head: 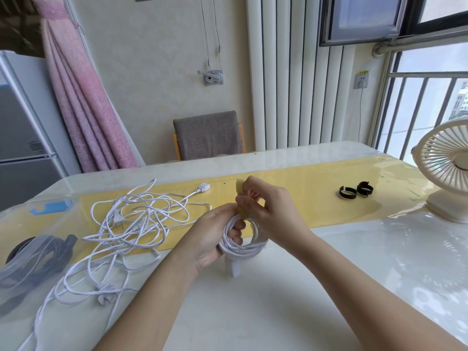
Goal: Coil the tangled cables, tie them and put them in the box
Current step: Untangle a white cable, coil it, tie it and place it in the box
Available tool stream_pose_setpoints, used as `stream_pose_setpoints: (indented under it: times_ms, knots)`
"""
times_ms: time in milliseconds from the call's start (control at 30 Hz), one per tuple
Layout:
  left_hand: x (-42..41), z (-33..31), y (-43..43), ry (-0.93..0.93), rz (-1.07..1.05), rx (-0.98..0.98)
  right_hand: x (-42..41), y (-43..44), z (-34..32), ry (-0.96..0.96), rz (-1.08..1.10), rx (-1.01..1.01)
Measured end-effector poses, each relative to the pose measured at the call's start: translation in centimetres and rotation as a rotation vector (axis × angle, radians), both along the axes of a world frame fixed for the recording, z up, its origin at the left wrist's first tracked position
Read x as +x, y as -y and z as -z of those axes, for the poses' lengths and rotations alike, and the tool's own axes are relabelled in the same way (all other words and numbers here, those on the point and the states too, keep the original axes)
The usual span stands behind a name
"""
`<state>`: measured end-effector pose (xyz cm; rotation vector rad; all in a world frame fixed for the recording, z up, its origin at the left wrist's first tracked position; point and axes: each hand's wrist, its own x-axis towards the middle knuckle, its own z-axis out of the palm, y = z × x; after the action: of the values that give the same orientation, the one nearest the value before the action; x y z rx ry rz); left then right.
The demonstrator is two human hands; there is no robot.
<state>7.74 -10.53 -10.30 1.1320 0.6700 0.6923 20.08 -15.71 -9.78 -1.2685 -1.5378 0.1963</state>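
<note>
While the left hand (215, 236) grips the white coil (240, 245) with fingers hooked through its middle, likely so the loops cannot spring apart, a plug end (233, 268) hangs below the coil, nearest the camera. Whether it touches the table (278, 312), cannot tell. Right hand (273, 214), just above the coil, pinches a yellow strap (240, 190) that runs over the coil's top edge; the strap end sticks up past the fingers. Judgement: tie step in hand, strap going round the bundle, not yet closed.

Left of the coil lies the tangled white cable pile (134, 224), loose, plugs showing, trailing toward the near table edge — not yet coiled, so plenty of task left. Further left of the coil sits a clear box (15, 224) at the table edge, with a black cable coil (45, 252) already inside. I'd guess it is kept within reach for drop-off.

Right of the coil and further back, two black strap loops (347, 195) lie side by side on the yellow runner (304, 198), well apart from the coil — spare ties, probably for the remaining cables. Far right of the coil stands a white desk fan (448, 171). Behind the coil, past the table's far edge, a grey chair (207, 138).
</note>
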Motion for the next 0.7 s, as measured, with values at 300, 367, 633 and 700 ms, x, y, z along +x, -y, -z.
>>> stream_pose_setpoints:
  times_ms: [300,367,633,700]
  knots:
    - [0.0,0.3,-0.7,0.093,-0.177,-0.069,-1.3,-0.5,1.0,0.211,-0.024,0.18]
    - [-0.1,0.4,-0.8,0.128,-0.184,-0.116,-1.3,-0.5,0.9,0.194,-0.043,0.16]
    - [-0.3,0.3,-0.6,0.104,-0.05,-0.068,-0.6,0.2,-0.5,-0.254,-0.062,-0.032]
    - [-0.4,0.2,-0.4,0.077,0.003,-0.002,-0.5,0.0,-0.5,-0.317,-0.036,-0.039]
